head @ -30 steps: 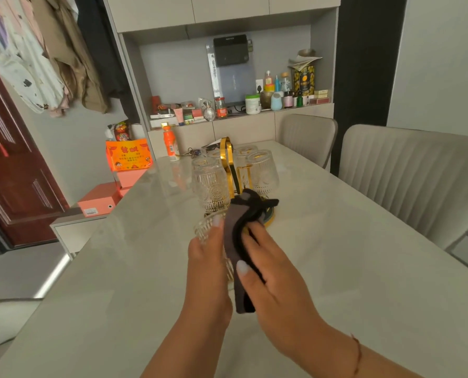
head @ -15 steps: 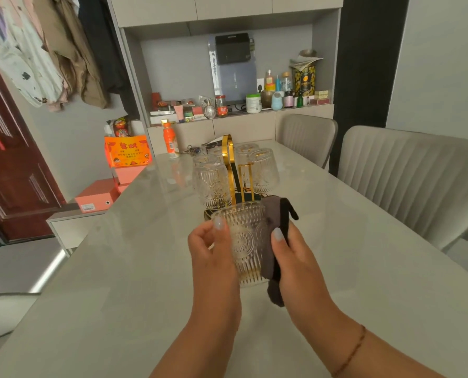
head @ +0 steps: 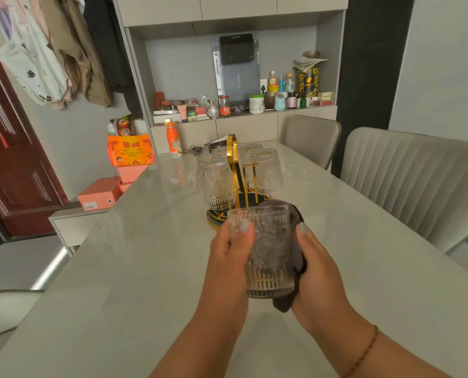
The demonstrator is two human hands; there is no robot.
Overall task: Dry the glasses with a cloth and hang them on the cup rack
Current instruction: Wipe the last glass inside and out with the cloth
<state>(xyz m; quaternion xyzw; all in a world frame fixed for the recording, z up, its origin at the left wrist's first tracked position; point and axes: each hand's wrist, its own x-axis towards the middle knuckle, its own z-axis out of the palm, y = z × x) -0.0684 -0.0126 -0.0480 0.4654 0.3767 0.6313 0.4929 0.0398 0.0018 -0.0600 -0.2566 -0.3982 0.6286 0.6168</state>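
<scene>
L hand (head: pixel 228 257) fingers wrap the left side of a clear embossed ribbed drinking glass (head: pixel 268 255), thumb w/ pale nail pressed on the wall near the rim, so grasping the glass. R hand (head: pixel 313 268) is clenched on a dark grey-brown soft cloth (head: pixel 295 257), thumb on top, the cloth pressed to the glass's right and back side; a cloth tail hangs out below the base. Glass is held mid-air above the pale marble-look tabletop (head: pixel 118 282), roughly upright but tilted, rim pointing away from the camera, base toward it, just in front of the rack. Thin beaded bracelet (head: pixel 363 350) on R wrist. Beyond the hands: gold wire cup rack w/ loop handle and dark round tray base (head: pixel 231 170), standing mid-table. Count on rack: 5 clear embossed glasses seem to hang upside down, e.g. front-left hung glass (head: pixel 218 184) and right hung glass (head: pixel 268 170); the back ones overlap, so count is approx. 1 glass in hand, 1 cloth, 1 rack. No other loose glasses visible on the table. Progress, judged: most of the job looks done, hand-held glass is likely the last one; wiping of the outside is under way, inside state can't tell. Left to do: finish drying, flip it rim-down, hang on a free peg; which peg is free can't tell from here, maybe front-right. Bkgd: 2 beige padded chairs (head: pixel 418 181), orange bottle (head: pixel 172 140) at far table end, cluttered shelf niche.
</scene>
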